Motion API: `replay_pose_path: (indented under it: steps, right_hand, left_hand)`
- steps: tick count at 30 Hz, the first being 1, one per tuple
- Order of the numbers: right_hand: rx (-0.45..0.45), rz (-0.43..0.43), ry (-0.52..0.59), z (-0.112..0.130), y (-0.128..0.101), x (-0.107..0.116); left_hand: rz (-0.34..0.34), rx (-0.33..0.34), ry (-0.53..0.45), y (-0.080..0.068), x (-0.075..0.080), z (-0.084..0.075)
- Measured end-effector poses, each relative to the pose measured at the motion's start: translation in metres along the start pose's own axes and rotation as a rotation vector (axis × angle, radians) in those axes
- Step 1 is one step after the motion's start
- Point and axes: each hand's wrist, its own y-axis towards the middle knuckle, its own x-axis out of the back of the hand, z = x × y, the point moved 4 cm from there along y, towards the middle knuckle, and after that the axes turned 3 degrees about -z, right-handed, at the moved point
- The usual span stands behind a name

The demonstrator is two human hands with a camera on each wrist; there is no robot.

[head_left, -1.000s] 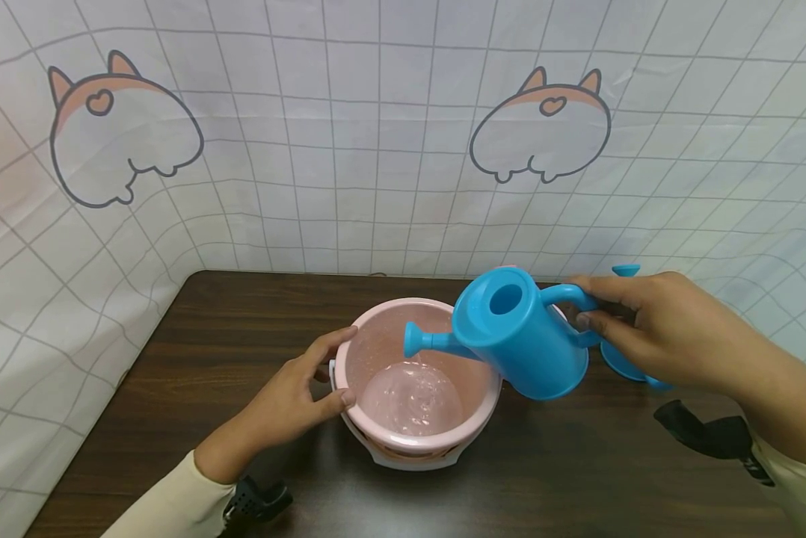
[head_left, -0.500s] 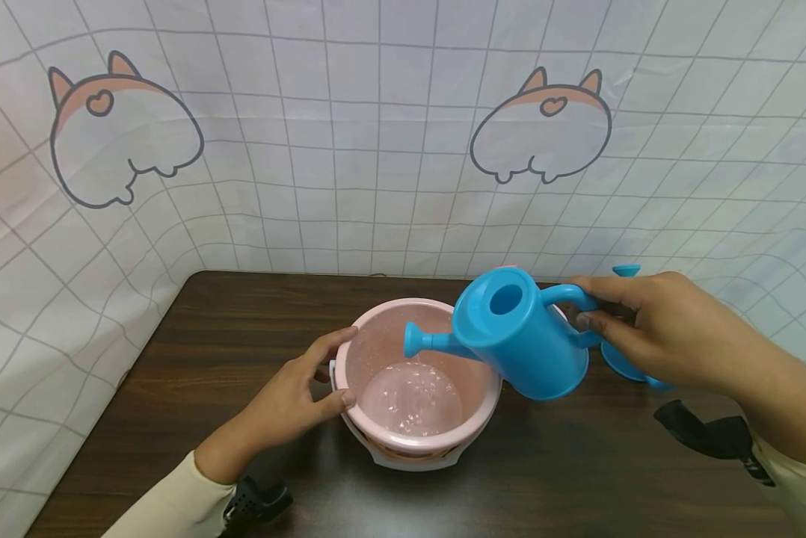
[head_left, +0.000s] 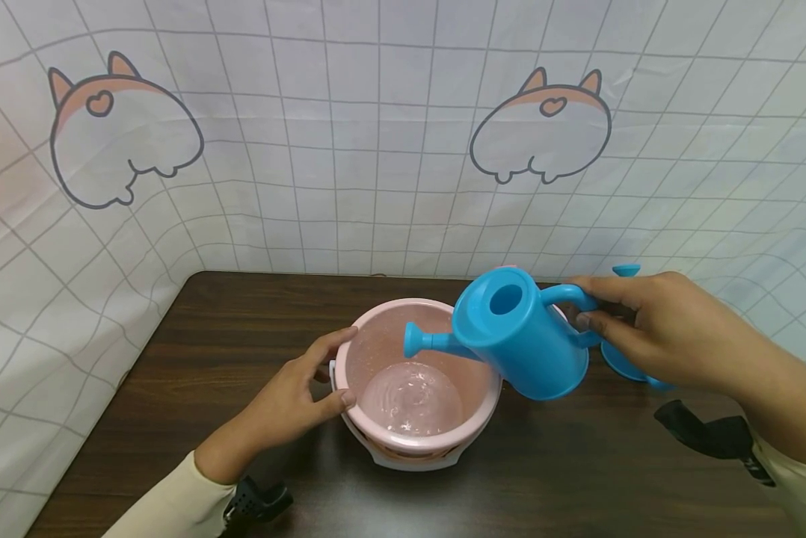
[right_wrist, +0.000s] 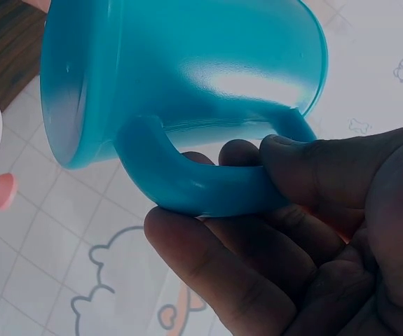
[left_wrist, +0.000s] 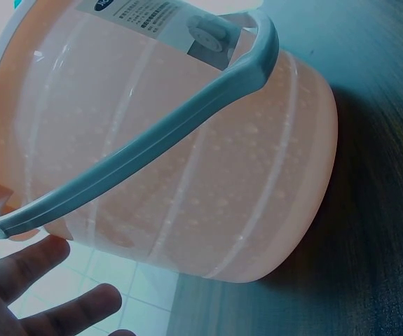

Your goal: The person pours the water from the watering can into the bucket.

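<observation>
Item 1: blue watering can (head_left: 520,344). Held above the worktop (head_left: 194,351), tilted, spout (head_left: 430,342) pointing to 9 o'clock over the open mouth of the bucket. The right hand (head_left: 652,329) has its fingers curled round the can's handle (right_wrist: 208,185), thumb on top.

Item 2: pink bucket (head_left: 416,381). Stands on the worktop at centre, grey bail handle (left_wrist: 138,147) folded down against its side. Shallow rippled water lies at its bottom. The left hand (head_left: 295,396) braces the bucket's 9 o'clock side, fingers spread along the rim and wall, thumb at the near edge.

Item 3: blue dish-like piece (head_left: 628,362), at 3 o'clock of the can, mostly hidden behind the right hand; what it is cannot be told.

Item 4: gridded cloth backdrop (head_left: 376,149) with cartoon prints, from 9 through 12 to 3 o'clock.

Risk, as judged: the spout tip sits well inside the rim, so a spill seems unlikely unless the can tilts sharply or swings toward 9 o'clock; a slackened left hand could let the light bucket slide.

Change from the earlier frames: both hands, can and bucket hold the same places; only the ripple pattern on the water differs.
</observation>
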Motion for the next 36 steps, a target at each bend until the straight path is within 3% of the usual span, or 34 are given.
replay_pose_path:
  steps: [36]
  right_hand:
    - [-0.009, 0.003, -0.010, -0.0008, -0.0002, -0.0009]
  left_hand:
    - [0.004, -0.009, -0.007, 0.0009, 0.0005, -0.0011]
